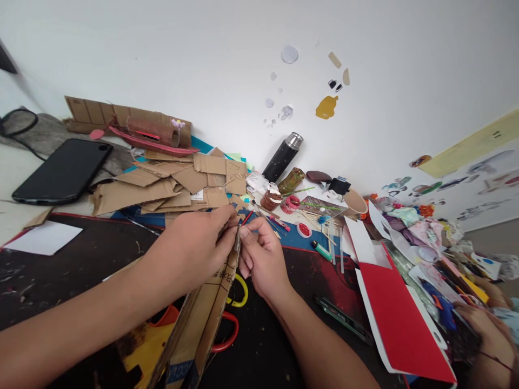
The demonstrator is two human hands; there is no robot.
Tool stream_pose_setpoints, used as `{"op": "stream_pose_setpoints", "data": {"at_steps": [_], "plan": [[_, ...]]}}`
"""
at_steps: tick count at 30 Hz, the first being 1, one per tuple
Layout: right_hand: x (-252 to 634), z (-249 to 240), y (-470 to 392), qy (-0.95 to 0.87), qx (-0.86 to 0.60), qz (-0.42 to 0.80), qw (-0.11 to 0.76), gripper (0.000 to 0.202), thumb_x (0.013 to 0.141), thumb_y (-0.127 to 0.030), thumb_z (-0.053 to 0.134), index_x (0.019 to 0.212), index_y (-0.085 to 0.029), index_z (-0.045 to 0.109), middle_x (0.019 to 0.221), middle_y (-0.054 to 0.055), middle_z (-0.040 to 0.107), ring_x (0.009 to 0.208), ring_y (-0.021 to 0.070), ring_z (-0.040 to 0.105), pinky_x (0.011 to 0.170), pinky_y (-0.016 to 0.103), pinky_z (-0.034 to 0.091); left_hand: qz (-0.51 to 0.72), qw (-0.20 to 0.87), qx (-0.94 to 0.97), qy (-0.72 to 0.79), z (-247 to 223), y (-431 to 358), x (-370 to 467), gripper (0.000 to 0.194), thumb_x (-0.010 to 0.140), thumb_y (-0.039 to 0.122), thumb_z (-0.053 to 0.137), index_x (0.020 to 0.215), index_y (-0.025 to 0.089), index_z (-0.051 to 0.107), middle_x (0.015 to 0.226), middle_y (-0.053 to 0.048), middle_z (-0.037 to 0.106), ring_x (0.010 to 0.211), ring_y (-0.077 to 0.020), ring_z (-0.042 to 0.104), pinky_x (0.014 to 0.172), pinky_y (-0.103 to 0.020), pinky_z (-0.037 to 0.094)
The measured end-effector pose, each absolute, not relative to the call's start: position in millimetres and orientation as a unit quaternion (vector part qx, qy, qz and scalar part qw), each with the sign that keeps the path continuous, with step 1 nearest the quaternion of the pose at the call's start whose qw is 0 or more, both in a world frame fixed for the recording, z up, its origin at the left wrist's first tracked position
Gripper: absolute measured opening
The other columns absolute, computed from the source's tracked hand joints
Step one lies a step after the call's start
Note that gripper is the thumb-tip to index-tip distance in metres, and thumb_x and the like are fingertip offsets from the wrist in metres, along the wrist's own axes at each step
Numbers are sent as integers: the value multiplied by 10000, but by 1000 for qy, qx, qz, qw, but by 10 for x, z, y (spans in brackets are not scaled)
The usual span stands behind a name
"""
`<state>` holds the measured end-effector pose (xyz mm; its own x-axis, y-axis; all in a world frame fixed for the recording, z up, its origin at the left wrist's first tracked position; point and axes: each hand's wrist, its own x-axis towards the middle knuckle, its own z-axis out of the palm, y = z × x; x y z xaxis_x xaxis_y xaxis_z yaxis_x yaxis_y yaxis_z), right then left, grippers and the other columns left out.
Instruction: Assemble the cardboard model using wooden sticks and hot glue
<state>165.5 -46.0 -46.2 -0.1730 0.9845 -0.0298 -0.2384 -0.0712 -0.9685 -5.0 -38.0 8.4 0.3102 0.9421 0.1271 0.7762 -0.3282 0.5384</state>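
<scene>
A long folded strip of brown cardboard (pixel 206 310) with printed marks stands slanted in front of me, running from the bottom edge up to my fingers. My left hand (pixel 197 240) is closed around its upper end, thumb along the edge. At the same tip, my right hand (pixel 263 256) pinches with thumb and forefinger against the cardboard edge; the exact contact is partly hidden. Behind the strip lie scissors, with a yellow handle loop (pixel 242 292) and a red handle loop (pixel 231 332) showing. A yellow piece (pixel 148 346) with dark stains lies under my left forearm.
Cut cardboard pieces (pixel 186 181) are heaped at the back left beside a model boat (pixel 152 140) and a phone (pixel 62 170). A black flask (pixel 284 156), paint pots (pixel 290 204) and a cutter (pixel 343 319) lie beyond. Red card (pixel 399 319) and another person's hand (pixel 484 329) are at right.
</scene>
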Motion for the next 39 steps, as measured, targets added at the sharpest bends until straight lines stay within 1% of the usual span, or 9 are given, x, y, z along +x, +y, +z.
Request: {"op": "stream_pose_setpoints", "data": {"at_steps": [3, 6, 17, 22, 28, 36, 39], "plan": [[1652, -457, -455, -462, -406, 609, 501, 463, 915, -602, 841, 878, -259, 531, 426, -171, 438, 287, 58, 324, 313, 144, 331, 217, 194, 786, 545, 88, -374, -46, 278, 980, 395, 350, 970, 239, 581, 732, -67, 724, 636, -271, 674, 611, -343, 363], [1650, -455, -450, -462, -406, 608, 501, 472, 907, -610, 846, 873, -257, 534, 424, -171, 437, 285, 57, 320, 313, 145, 331, 216, 195, 785, 547, 88, -371, -43, 277, 980, 394, 356, 967, 240, 587, 704, -59, 708, 613, -268, 660, 603, -343, 360], [1657, -470, -443, -460, -402, 613, 501, 454, 920, -596, 839, 890, -259, 537, 425, -173, 437, 284, 58, 327, 311, 144, 324, 216, 191, 786, 547, 74, -370, -41, 276, 984, 396, 351, 968, 240, 579, 723, -59, 719, 624, -259, 671, 605, -337, 376], [1653, -472, -442, -462, -406, 610, 500, 451, 920, -596, 834, 893, -262, 533, 425, -174, 435, 285, 61, 326, 314, 148, 332, 213, 185, 789, 546, 73, -367, -41, 270, 992, 379, 370, 980, 236, 598, 690, -51, 707, 609, -259, 671, 596, -334, 377], [1652, -473, -444, -462, -404, 609, 503, 451, 922, -595, 835, 881, -258, 539, 427, -170, 437, 286, 60, 329, 315, 148, 322, 216, 175, 793, 542, 74, -362, -47, 248, 1003, 360, 403, 981, 237, 616, 695, -44, 723, 590, -246, 671, 579, -323, 381], [1650, -465, -448, -461, -399, 614, 502, 467, 911, -606, 847, 887, -259, 534, 425, -173, 438, 283, 60, 326, 313, 147, 320, 221, 174, 793, 540, 59, -362, -56, 247, 1000, 353, 405, 983, 229, 617, 769, -70, 772, 658, -272, 722, 603, -337, 397], [1648, -463, -451, -463, -404, 609, 502, 466, 913, -610, 840, 889, -259, 534, 426, -173, 434, 284, 62, 327, 313, 149, 318, 223, 172, 793, 540, 61, -365, -55, 249, 997, 351, 405, 977, 231, 622, 750, -65, 767, 638, -265, 710, 596, -337, 395]]}}
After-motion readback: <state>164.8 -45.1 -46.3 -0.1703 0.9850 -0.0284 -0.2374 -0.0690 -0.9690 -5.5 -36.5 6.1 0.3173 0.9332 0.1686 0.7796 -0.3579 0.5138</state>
